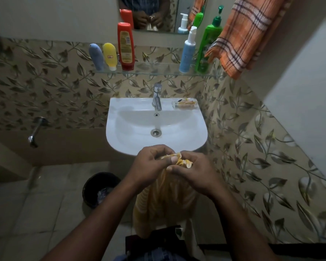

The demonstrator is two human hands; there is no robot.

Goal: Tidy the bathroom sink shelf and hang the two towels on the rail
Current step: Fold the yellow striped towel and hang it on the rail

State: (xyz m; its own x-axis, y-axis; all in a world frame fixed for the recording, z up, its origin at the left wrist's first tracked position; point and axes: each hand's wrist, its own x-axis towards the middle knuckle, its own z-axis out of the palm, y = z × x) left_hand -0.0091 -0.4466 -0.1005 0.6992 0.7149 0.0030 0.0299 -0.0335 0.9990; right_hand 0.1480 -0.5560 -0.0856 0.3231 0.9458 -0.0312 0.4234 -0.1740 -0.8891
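Left hand [149, 162] and right hand [192, 170] meet at 6 o'clock, just in front of the near rim of the washbasin [120, 140]. Both have their fingers curled round the bunched top of the yellow striped towel [166, 200], the left thumb pressing the wad and the right pinching it from the other side. The rest of the towel hangs down between the forearms.

To do this step well, find one hem in the wad and slide the hands apart along it so the cloth opens flat before it is lifted.

At 12 o'clock the glass shelf [154, 71] carries a blue-grey tube [96, 56], a yellow tube [110, 55] and a red bottle [125, 46], then a white-and-blue pump bottle [187, 51] and a green pump bottle [208, 42].

The orange checked towel [247, 34] hangs at 1 o'clock, just beside those pumps. The rail itself cannot be seen. Raise the yellow towel wide of the pump bottles, which look easy to knock over.
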